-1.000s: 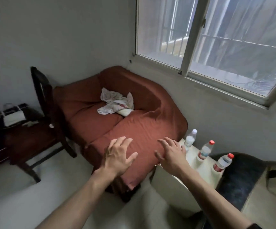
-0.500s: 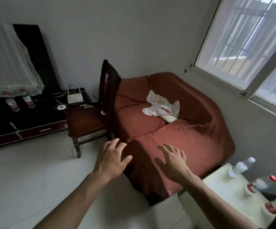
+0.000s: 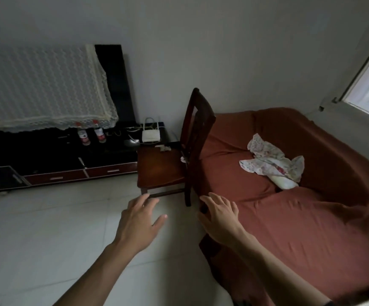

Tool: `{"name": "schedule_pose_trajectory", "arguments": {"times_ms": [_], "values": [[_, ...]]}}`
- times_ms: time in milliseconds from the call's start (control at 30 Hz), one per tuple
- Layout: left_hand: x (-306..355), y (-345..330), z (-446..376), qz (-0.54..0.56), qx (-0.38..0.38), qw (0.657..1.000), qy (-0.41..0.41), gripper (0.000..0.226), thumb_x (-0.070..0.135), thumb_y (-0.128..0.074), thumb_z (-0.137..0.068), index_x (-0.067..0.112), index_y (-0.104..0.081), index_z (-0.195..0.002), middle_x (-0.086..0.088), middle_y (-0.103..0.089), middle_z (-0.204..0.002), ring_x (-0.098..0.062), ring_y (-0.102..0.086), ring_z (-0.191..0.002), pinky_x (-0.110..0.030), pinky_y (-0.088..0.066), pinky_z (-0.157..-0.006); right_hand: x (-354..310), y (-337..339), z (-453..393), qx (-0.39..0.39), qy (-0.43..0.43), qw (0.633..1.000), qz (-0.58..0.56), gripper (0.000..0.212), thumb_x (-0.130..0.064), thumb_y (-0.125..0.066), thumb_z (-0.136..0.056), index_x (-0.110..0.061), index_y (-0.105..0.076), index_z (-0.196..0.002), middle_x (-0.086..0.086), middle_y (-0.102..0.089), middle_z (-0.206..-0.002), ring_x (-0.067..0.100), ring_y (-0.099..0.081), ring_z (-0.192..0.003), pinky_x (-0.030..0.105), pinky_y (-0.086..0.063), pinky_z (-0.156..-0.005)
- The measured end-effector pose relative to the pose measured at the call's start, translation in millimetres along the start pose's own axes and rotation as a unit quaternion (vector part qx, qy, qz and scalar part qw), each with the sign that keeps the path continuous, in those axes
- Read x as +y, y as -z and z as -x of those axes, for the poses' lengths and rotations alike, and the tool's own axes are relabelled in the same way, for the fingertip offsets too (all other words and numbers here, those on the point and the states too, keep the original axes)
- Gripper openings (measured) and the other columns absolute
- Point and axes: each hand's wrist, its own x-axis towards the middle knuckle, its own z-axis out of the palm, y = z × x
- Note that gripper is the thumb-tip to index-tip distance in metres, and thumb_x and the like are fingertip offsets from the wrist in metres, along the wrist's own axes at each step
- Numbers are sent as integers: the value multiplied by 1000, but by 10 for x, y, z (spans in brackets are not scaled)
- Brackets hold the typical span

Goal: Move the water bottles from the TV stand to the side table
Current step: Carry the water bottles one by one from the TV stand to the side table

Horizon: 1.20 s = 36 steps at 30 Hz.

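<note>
Two water bottles (image 3: 92, 134) on TV stand (image 3: 53, 155), two empty hands (image 3: 179, 219)

No legible text, brand, number or sign anywhere in view. The two water bottles (image 3: 91, 134) on the TV stand (image 3: 53, 160), at its back under the lace cloth's edge, carry red-and-white labels, but print is too small and dim to read. White router (image 3: 150, 135) near the stand's right end: no readable markings.
</note>
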Motion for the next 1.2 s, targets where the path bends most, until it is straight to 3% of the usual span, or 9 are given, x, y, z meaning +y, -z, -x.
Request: {"name": "schedule_pose_trajectory", "arguments": {"times_ms": [267,467,667,833,1200], "values": [[-37,166,-635,-12,29,998,60,55,56,-50,-97,28,-46,-144,6,-36,-157,-17,-29,-145,-35,-35,-112,-99,71,-1020,-33,46,998,-37,59,-55,-43,-92,-32,-36,-146,-3,-30,-156,26,-23,-144,56,-12,-117],[-331,267,-840,-10,33,993,115,56,57,-46,-97,29,-42,-146,6,-32,-158,-16,-27,-147,-37,-35,-113,-194,19,-1470,-44,65,997,-23,85,-69,-14,-71,-32,-38,-145,-5,-31,-156,23,-24,-145,55,-13,-118],[-745,398,-1088,-3,53,988,147,58,58,-45,-97,29,-40,-148,5,-28,-161,-16,-26,-148,-36,-34,-114,-394,38,-1929,-58,93,994,28,59,-58,-39,-93,-33,-35,-147,-4,-27,-158,22,-21,-146,55,-12,-118],[-1323,686,-1448,-6,87,986,145,60,57,-44,-98,28,-37,-150,5,-26,-162,-16,-22,-149,-36,-33,-115,-790,80,-2358,-44,104,992,55,57,-56,-40,-95,-35,-33,-147,-7,-26,-158,19,-18,-146,53,-10,-119],[-2570,1279,-2225,47,114,983,139,59,55,-48,-98,30,-37,-150,4,-26,-161,-17,-22,-148,-39,-31,-116,-2312,-28,-3431,-38,137,988,65,58,-55,-39,-96,-32,-30,-149,-5,-25,-158,21,-17,-147,57,-6,-120]]}}
